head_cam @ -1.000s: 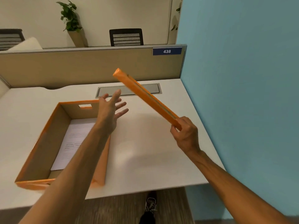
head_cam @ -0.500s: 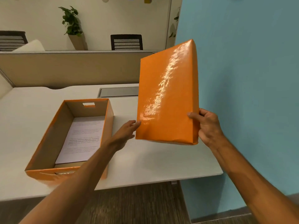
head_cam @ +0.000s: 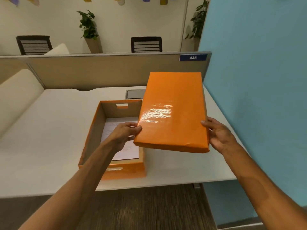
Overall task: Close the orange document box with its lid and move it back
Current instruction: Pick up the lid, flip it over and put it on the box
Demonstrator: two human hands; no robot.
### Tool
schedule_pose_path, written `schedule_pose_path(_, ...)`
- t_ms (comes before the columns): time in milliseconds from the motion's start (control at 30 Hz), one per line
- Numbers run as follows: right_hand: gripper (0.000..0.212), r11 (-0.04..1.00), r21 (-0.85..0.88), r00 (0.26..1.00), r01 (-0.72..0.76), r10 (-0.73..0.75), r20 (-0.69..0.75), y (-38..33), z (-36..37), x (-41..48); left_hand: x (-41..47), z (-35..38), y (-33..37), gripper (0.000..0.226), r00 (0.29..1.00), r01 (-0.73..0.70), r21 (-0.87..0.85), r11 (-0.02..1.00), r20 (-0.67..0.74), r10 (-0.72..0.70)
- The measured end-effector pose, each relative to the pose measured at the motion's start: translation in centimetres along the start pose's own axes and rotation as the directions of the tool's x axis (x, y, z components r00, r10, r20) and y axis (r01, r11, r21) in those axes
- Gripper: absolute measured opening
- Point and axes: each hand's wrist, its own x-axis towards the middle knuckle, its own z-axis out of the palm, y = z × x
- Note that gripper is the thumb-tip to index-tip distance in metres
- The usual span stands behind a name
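The orange document box (head_cam: 98, 125) stands open on the white desk, near its front edge. White printed paper (head_cam: 123, 146) lies on its bottom. The glossy orange lid (head_cam: 172, 112) hangs in the air to the right of the box, top side up and tilted, with its near left corner over the box's right wall. My left hand (head_cam: 126, 131) grips the lid's near left corner, above the box's inside. My right hand (head_cam: 217, 133) holds the lid's near right edge.
The white desk (head_cam: 49, 130) ends at a tan partition (head_cam: 103, 72) at the back, which carries a blue "438" label (head_cam: 193, 57). A blue wall (head_cam: 257, 80) borders the desk on the right. A grey cable hatch (head_cam: 135, 94) sits behind the box.
The lid has tipped from nearly upright to nearly flat and come lower, towards the box. My left hand has closed on its left corner.
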Motion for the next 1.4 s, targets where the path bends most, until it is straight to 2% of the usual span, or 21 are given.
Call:
schedule_pose_path(133,0.067,1.0,-0.021,1.0,0.0,0.0,-0.02,2.7,5.5,-0.3,-2.0,-6.2,0.2,0.042,0.998,-0.03,0.057,0.998,-0.052,0.033)
schedule_pose_path(400,0.045,0.98,-0.198,0.997,0.032,-0.044,-0.057,7.7,15.3,-0.6,-4.6,-15.9,-1.1,0.043,0.99,-0.044,0.095,0.995,-0.126,0.055)
schedule_pose_path(533,0.045,0.967,-0.253,0.996,0.019,-0.04,-0.075,9.7,18.1,-0.1,-5.3,-18.4,-2.4,0.045,0.984,-0.024,0.09,0.996,-0.175,0.04)
schedule_pose_path(600,0.044,0.963,-0.269,0.997,0.009,-0.03,-0.074,10.6,19.0,0.3,-5.5,-19.2,-3.1,0.041,0.981,-0.013,0.078,0.997,-0.191,0.028)
schedule_pose_path(733,0.044,0.95,-0.31,0.997,-0.03,0.005,-0.08,12.0,19.9,1.0,-6.0,-20.0,-4.3,0.05,0.984,0.041,0.032,0.999,-0.174,-0.035)
schedule_pose_path(833,0.045,0.935,-0.353,0.994,-0.047,0.009,-0.107,12.7,20.2,1.2,-6.1,-20.0,-5.2,0.045,0.986,0.069,0.015,0.997,-0.153,-0.066)
schedule_pose_path(1033,0.04,0.89,-0.454,0.991,-0.052,-0.01,-0.133,14.0,20.0,1.4,-6.4,-19.8,-7.0,0.043,0.981,0.101,0.05,0.994,-0.169,-0.091)
schedule_pose_path(1400,0.039,0.86,-0.501,0.988,-0.101,0.027,-0.151,15.4,19.1,1.6,-6.4,-19.2,-8.3,0.042,0.984,0.11,0.064,0.992,-0.148,-0.1)
